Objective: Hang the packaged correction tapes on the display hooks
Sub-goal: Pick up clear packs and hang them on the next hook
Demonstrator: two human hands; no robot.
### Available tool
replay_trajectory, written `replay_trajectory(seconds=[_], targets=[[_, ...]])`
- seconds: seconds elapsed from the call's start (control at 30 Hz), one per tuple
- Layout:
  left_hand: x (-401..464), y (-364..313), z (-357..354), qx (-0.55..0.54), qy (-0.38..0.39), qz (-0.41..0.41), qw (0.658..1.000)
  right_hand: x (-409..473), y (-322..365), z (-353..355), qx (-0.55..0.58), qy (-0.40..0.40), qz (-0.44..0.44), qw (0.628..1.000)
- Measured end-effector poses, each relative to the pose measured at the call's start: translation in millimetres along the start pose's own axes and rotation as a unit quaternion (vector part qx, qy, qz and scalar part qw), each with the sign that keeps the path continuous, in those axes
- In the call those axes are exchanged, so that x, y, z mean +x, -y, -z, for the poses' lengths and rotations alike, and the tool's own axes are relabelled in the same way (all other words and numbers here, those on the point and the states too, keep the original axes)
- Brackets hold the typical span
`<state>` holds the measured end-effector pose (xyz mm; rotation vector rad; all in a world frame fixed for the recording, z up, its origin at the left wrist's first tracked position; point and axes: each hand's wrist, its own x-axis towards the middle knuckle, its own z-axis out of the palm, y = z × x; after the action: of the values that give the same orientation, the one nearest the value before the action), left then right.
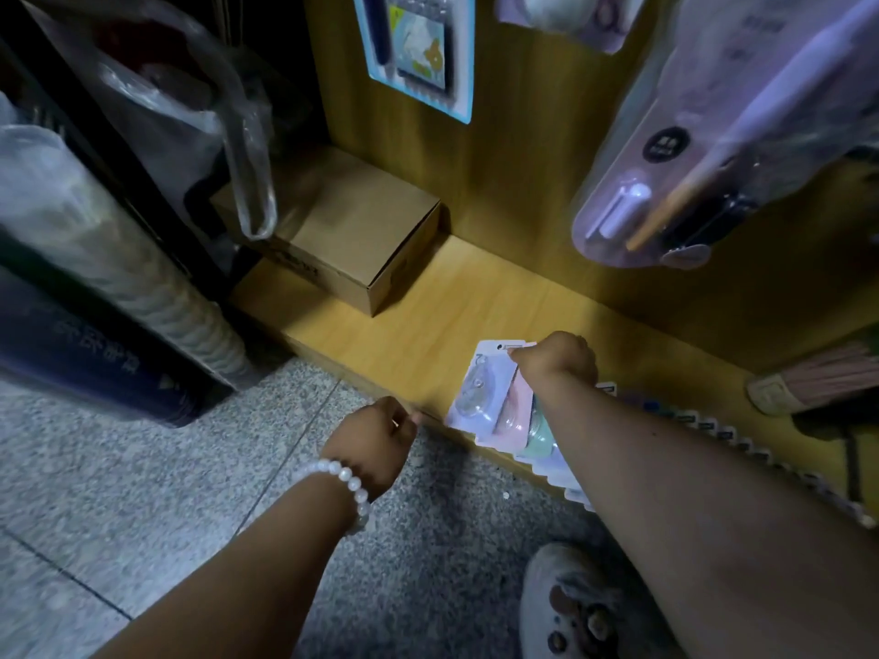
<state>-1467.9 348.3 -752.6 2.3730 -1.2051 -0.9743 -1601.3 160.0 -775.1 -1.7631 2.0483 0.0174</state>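
A fanned row of packaged correction tapes [480, 397] in lilac, pink and mint cards lies on the low wooden shelf [418, 325], trailing to the right under my forearm. My right hand [559, 359] pinches the top edge of the frontmost packages. My left hand [376, 435], with a white bead bracelet on the wrist, hovers over the shelf's front edge just left of the row, fingers curled with nothing visibly in them. No display hook shows clearly; packaged goods hang on the wooden back panel [523, 159] above.
A cardboard box [352, 235] stands at the shelf's back left. Plastic bags [190, 111] and stacked cups [119, 259] crowd the left. A hanging blue card [418, 49] and a lilac blister pack [689, 173] overhang the shelf. Speckled floor and my slipper [571, 606] lie below.
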Motion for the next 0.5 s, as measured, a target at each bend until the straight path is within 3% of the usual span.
replay_trajectory(seconds=[0.13,0.27,0.37,0.5], targets=[[3,5,1,-0.008,0.008,0.016,1.000,3,9,-3,0.078,0.078,0.010,0.994],[4,3,3,-0.032,-0.012,0.033,0.999,-5,14,2,0.224,0.081,0.044,0.970],[6,-2,5,-0.116,-0.045,0.066,0.990,-11,11,3,0.311,0.133,0.050,0.940],[6,-8,6,-0.266,-0.028,0.116,0.957,-24,14,8,0.381,0.228,0.051,0.895]])
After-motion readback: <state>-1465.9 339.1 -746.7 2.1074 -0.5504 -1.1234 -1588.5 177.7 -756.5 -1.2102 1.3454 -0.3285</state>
